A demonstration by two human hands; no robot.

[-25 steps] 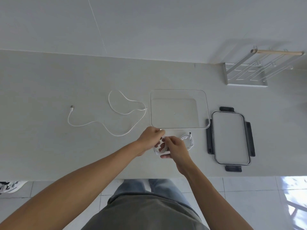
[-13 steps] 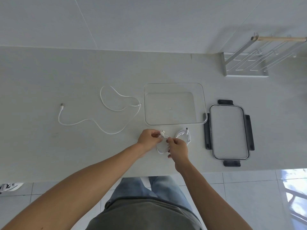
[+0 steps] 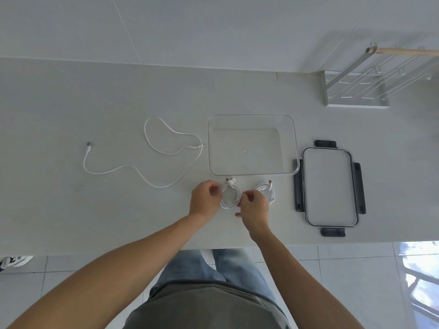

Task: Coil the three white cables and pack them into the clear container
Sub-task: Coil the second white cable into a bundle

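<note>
Now both plugs poke clear of the coil (image 3: 230,195) that my left hand (image 3: 204,200) and right hand (image 3: 253,205) pinch on the counter (image 3: 71,210) beside the empty container (image 3: 294,143); second cable looks nearly wound.

The person wears a grey-olive shirt (image 3: 209,309) and light blue jeans (image 3: 213,267) below it, with both forearms bare to past the elbow, no sleeves showing, and the left hand (image 3: 205,200) and right hand (image 3: 254,207) bare, with no gloves, rings or watch.
</note>
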